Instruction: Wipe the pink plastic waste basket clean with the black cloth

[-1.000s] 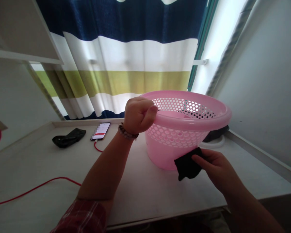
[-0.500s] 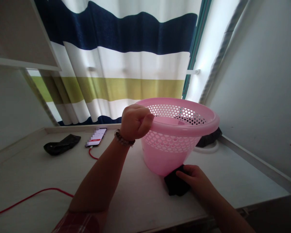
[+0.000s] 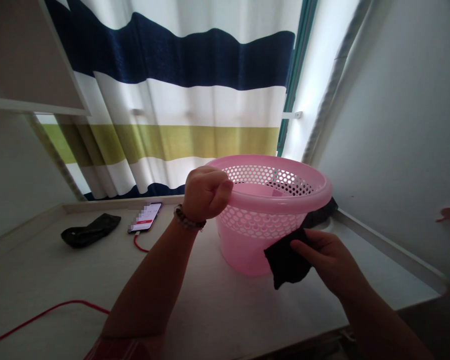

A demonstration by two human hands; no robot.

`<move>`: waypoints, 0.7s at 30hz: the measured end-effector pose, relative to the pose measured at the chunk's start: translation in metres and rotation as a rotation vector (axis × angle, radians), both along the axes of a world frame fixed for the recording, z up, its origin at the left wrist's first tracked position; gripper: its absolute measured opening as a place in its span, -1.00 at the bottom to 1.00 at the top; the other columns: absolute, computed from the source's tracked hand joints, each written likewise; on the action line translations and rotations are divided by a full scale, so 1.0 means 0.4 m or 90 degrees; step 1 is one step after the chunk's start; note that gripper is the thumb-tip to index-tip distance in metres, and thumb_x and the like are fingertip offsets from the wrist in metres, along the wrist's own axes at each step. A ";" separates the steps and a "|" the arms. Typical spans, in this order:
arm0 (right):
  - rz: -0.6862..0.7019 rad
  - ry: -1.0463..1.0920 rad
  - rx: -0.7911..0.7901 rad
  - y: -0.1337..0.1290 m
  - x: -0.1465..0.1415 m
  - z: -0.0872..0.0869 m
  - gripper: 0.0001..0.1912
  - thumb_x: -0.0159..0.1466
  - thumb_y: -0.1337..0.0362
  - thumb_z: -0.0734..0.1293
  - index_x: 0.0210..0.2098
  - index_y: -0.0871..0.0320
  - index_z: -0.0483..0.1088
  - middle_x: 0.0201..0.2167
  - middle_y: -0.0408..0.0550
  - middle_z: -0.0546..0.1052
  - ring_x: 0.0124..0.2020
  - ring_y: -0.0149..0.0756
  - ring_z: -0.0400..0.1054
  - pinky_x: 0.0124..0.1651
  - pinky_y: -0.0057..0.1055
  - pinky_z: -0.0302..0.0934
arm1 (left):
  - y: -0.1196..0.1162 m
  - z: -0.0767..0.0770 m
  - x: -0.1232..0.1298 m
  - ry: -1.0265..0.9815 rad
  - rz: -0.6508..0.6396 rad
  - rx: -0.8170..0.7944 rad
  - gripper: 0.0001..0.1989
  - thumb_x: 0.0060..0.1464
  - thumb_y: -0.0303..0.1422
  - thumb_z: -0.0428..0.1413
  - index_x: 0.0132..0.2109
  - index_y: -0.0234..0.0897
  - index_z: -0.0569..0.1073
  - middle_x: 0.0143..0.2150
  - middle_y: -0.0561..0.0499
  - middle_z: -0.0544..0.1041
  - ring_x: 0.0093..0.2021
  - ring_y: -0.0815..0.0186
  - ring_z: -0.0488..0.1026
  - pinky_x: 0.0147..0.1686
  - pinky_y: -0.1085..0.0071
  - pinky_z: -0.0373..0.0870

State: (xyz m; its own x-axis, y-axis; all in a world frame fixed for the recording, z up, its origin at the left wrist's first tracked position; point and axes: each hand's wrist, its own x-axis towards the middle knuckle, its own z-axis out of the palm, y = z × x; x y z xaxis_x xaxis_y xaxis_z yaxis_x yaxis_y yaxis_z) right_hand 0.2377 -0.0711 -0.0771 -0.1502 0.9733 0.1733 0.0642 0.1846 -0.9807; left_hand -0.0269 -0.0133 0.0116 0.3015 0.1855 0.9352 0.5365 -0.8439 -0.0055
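Pink basket stands on the worktop, towards its far right corner, with the left hand clenched on its rim. The right hand, pinching the black cloth between thumb and fingers, has just risen from the basket's foot, so the cloth now overlaps the lower wall in view; whether they touch, I cannot tell.

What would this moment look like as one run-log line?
left hand: gripping pink basket rim | right hand: pinching black cloth | phone: on table
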 end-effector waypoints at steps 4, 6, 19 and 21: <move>0.073 -0.026 -0.096 0.017 -0.026 -0.107 -0.61 0.00 0.01 0.42 -0.38 0.24 0.53 -0.54 0.00 0.55 -0.52 -0.17 0.42 -0.48 -0.30 0.30 | -0.003 0.002 0.001 0.006 0.015 0.006 -0.58 0.11 -0.25 -0.10 -0.67 -0.29 0.19 -0.71 0.06 0.16 -0.62 0.44 0.12 -0.53 0.40 0.04; 0.089 -0.041 -0.132 0.019 -0.036 -0.159 -0.60 -0.02 -0.01 0.42 -0.42 0.25 0.54 -0.55 0.01 0.55 -0.50 -0.14 0.43 -0.45 -0.28 0.31 | -0.004 0.002 0.001 0.009 0.022 0.006 -0.58 0.11 -0.25 -0.10 -0.66 -0.29 0.18 -0.71 0.06 0.16 -0.62 0.44 0.11 -0.53 0.40 0.04; 0.034 0.066 -0.047 0.006 -0.009 -0.040 -0.66 0.04 0.09 0.42 -0.29 0.22 0.52 -0.44 0.02 0.58 -0.47 -0.20 0.43 -0.42 -0.30 0.32 | -0.003 -0.002 0.001 0.005 0.027 0.011 -0.54 0.16 -0.21 -0.15 -0.66 -0.28 0.19 -0.69 0.06 0.15 -0.61 0.43 0.13 -0.54 0.37 0.02; 0.025 0.079 -0.029 0.013 0.003 -0.016 -0.68 0.03 0.11 0.43 -0.29 0.18 0.52 -0.41 0.03 0.58 -0.44 -0.17 0.44 -0.42 -0.30 0.33 | -0.002 -0.003 0.001 0.002 0.024 0.011 -0.54 0.17 -0.21 -0.16 -0.65 -0.28 0.19 -0.69 0.05 0.15 -0.61 0.43 0.13 -0.54 0.37 0.02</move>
